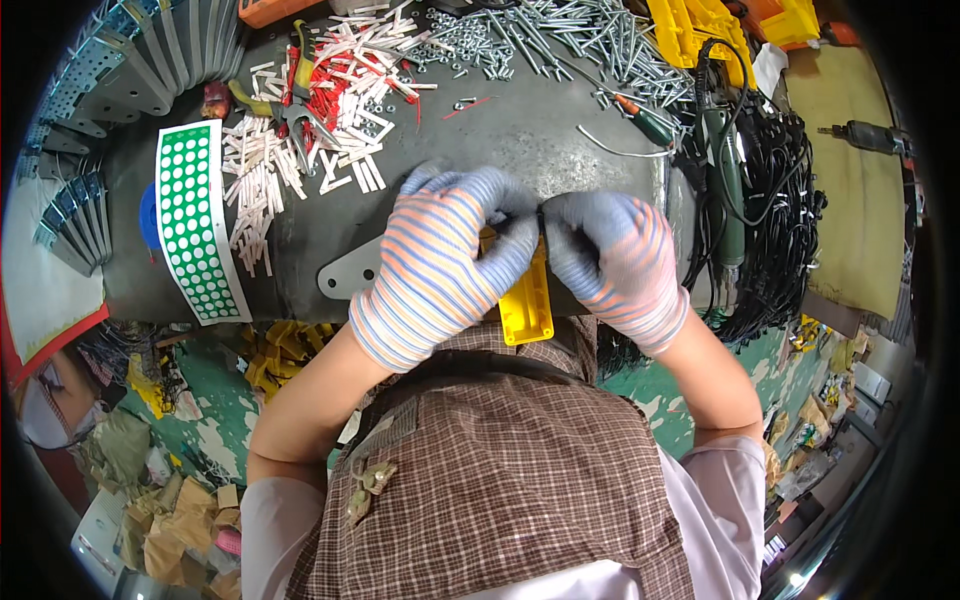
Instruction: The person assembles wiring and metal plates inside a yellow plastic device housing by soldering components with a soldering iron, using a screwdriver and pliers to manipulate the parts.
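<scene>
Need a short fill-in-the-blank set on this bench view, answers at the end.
1. The gloves on the left hand and right hand have a ____ pattern.
2. The plastic part at the hands is ____.
3. The dotted sheet has white dots on a ____ ground.
4. In the picture, the screw pile lies to the ____ of that sheet.

Missing words: striped; yellow; green; right.
</scene>
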The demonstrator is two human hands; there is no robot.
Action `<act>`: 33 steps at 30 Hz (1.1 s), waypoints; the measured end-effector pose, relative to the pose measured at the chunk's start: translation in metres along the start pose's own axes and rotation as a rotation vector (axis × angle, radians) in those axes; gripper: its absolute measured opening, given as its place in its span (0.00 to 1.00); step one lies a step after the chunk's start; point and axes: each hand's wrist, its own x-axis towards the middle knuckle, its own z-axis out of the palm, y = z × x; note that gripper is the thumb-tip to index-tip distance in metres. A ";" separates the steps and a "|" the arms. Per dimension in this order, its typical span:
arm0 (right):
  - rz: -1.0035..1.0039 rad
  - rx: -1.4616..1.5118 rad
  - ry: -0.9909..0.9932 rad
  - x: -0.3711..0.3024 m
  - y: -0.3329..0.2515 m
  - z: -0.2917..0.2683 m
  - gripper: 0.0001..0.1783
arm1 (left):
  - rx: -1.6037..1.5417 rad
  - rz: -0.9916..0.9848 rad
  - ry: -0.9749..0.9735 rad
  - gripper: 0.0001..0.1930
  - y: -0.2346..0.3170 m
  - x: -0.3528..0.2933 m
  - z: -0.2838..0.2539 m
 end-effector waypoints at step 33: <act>0.076 0.391 -0.210 0.011 0.007 -0.005 0.07 | 0.430 0.398 0.231 0.09 -0.003 0.000 0.003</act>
